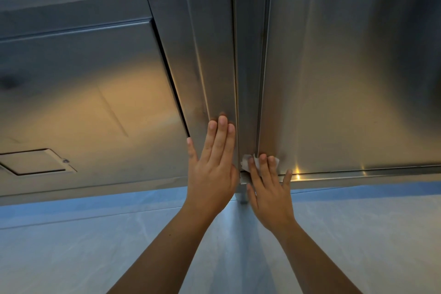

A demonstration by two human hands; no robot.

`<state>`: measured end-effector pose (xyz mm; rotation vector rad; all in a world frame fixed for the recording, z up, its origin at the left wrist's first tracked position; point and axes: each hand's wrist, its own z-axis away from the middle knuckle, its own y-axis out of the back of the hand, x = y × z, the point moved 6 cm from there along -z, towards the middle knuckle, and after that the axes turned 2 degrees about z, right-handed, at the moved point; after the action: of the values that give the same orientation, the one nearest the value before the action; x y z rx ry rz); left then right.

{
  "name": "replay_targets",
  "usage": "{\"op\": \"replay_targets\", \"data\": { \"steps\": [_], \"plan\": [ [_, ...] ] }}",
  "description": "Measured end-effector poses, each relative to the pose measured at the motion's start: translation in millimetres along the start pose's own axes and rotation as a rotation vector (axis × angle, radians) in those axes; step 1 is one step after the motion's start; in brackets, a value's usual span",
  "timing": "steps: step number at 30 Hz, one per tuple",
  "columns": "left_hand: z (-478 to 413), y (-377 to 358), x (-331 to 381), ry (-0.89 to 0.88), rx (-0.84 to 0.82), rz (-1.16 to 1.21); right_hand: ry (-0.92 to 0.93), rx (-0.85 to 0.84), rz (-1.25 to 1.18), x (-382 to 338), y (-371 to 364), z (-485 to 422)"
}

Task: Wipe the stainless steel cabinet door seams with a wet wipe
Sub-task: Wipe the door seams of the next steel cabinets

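A stainless steel cabinet fills the upper view, with a right door and a narrow centre panel. A vertical seam runs between them. My left hand lies flat on the centre panel, fingers straight. My right hand presses a white wet wipe with straight fingers against the bottom of the seam, at the lower left corner of the right door. Most of the wipe is hidden under the fingers.
A left door with a recessed rectangular handle stands to the left, behind a dark gap. A short steel leg shows under the cabinet base. The pale blue-grey floor spreads below.
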<state>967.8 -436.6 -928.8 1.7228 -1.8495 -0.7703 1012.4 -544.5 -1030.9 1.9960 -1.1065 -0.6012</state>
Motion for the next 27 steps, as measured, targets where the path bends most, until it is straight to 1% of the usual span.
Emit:
{"op": "replay_targets", "data": {
  "steps": [5,11,16,19,23,25,27],
  "plan": [
    [0,3,1,-0.008,0.018,-0.085,-0.030,0.071,-0.031,-2,15,-21],
    [-3,4,1,-0.055,0.084,-0.109,-0.071,0.160,-0.035,-4,45,-54],
    [-36,22,1,-0.009,0.218,-0.072,-0.067,0.224,-0.023,-7,77,-80],
    [-57,38,1,-0.022,0.274,-0.060,-0.062,0.242,-0.042,-7,96,-93],
    [-89,68,-7,0.027,0.366,-0.009,-0.029,0.248,-0.028,-8,121,-112],
    [-104,81,-9,0.028,0.411,0.047,-0.020,0.297,-0.033,-7,137,-125],
    [-119,93,-9,0.009,0.446,0.069,-0.021,0.385,-0.051,-6,157,-142]
  ]
}}
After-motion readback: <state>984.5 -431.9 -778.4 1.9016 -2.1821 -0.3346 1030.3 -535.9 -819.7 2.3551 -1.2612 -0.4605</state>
